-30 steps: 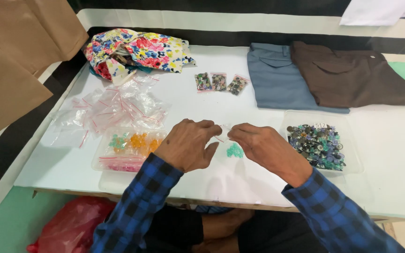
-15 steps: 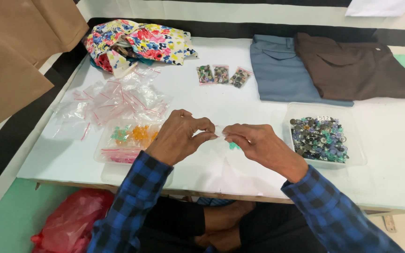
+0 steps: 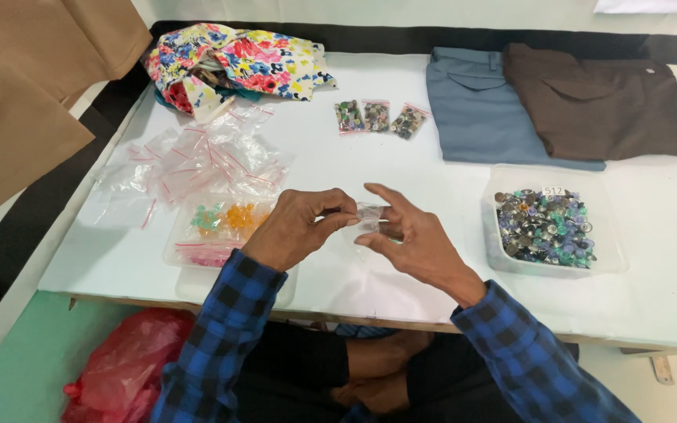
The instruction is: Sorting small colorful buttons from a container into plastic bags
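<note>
My left hand (image 3: pixel 295 227) and my right hand (image 3: pixel 409 239) meet over the white table (image 3: pixel 354 157), both pinching a small clear plastic zip bag (image 3: pixel 368 216) between fingertips. What is inside the bag cannot be made out. Both sleeves are blue and black checked. A clear tub of mixed coloured buttons (image 3: pixel 546 227) stands just right of my right hand. A clear tray with green and orange pieces (image 3: pixel 225 223) lies under and left of my left hand.
A heap of empty zip bags (image 3: pixel 197 160) lies left of centre. Three small filled bags (image 3: pixel 378 117) sit farther back. Folded blue trousers (image 3: pixel 483 113), brown trousers (image 3: pixel 605 98), floral cloth (image 3: pixel 237 63) at the back. Red plastic bag (image 3: pixel 123 364) on the floor.
The small green piece seen near my right hand earlier is out of sight. My right fingers have spread wider on the little bag; both hands stay close together.
</note>
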